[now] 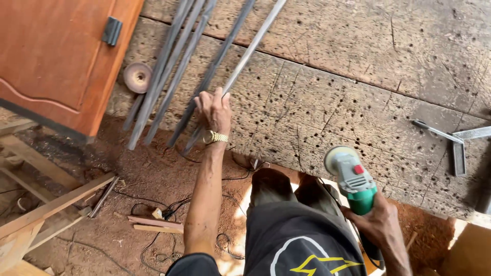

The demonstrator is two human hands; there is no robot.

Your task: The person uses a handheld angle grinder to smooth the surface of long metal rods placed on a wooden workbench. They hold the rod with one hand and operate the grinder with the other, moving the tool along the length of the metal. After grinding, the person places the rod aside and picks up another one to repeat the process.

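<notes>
Metal rods (204, 56) lie side by side on the worn wooden table (358, 76); the left hand (215, 110) rests on the nearest rod, fingers curled around it. Right of that hand, the right hand (378, 225) grips a green grinder (353, 179) fist-tight.

probably a workshop: scarred wooden workbench (358, 92), metal rods (169, 66), angle grinder (355, 181), timber offcuts (153, 222) on a dirt floor.

A worn grinding disc (137, 77) lies on the pitted wooden tabletop (358, 76) beside a reddish-brown door panel (56, 56). A metal square (450, 138) rests at right; timber offcuts (153, 223) and black cables (169, 207) litter the dirt floor (148, 174).
</notes>
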